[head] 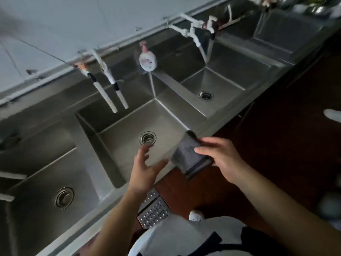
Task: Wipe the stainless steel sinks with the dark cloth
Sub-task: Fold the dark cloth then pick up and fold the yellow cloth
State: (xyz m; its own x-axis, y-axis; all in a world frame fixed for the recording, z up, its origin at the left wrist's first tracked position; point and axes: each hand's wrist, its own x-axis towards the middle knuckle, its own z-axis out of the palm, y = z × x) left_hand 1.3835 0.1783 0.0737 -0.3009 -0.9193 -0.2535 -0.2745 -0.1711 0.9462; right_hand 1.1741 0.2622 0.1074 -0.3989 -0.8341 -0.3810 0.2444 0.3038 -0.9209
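Right hand [221,156] gripping the folded dark cloth [190,154], fingers [201,150] curled over its top face and pinching it against the palm; thumb hidden beneath the fabric. Cloth held in the air just above the front rim of the middle sink [129,126], near that basin's front right corner, lower end hanging over the red-brown floor [276,126]. Left hand [145,170] empty, palm turned up toward the cloth, fingers [143,154] loosely spread, close beside the cloth but apart from it, hovering over the middle basin near its drain [147,138].

Row of stainless steel basins running from lower left to upper right: left sink [46,182] cut off at the frame edge, right sink [221,85], and a further basin [286,32] far back, blurred. White taps [110,89] hanging over the middle basin; another tangle of white pipes [197,32] above the right one, details hard to make out. Pink-capped soap bottle [147,59] standing on the divider at the back. Perforated metal floor grate [154,209] partly hidden behind the left forearm. White shoe [196,215] below, mostly covered by the white garment [175,237].
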